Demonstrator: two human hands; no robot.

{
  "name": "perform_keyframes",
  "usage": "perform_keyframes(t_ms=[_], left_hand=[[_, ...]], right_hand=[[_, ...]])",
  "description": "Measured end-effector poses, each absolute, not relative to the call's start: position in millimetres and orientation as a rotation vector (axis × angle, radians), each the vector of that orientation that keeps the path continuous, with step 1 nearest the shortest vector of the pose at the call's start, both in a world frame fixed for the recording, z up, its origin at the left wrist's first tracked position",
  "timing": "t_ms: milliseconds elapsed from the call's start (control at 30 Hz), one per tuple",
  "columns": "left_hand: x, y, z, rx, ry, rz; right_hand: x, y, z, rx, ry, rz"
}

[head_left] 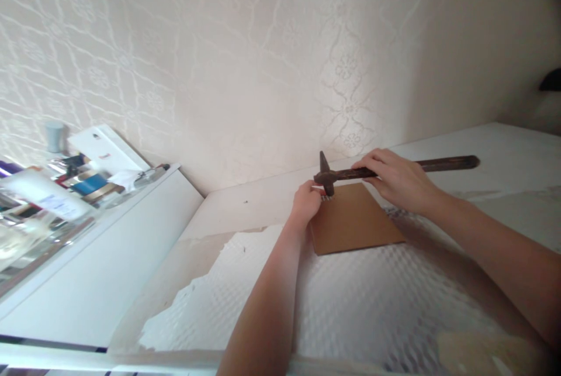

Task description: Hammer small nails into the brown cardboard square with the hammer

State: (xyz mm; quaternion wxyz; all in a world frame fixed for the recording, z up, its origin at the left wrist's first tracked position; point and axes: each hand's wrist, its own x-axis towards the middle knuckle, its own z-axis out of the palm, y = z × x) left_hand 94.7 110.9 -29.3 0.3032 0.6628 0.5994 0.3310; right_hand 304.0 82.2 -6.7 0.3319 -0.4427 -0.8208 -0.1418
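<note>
My right hand point(397, 180) grips the dark handle of a hammer point(442, 164) close behind its head. The hammer's head rests just above the far left corner of a brown cardboard sheet point(357, 221). My left hand point(305, 203) is pinched at that corner, right under the hammer's head, on something small and metallic that I cannot make out. The cardboard lies flat on a pale surface with a torn, textured white covering point(350, 306).
A patterned pale wall point(245, 60) rises straight behind the work surface. To the left stands a white shelf point(109, 247) crowded with bottles, tubes and a white box point(107, 148). A dark object point(551, 79) shows at the far right edge.
</note>
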Motion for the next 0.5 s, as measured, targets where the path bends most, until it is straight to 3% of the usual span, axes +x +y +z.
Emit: perform_keyframes(t_ms=[500], left_hand=[[93.9, 112.1, -31.7, 1.751, 1.570, 0.890]], right_hand=[[305.8, 82.0, -4.6, -1.173, -2.171, -0.344]])
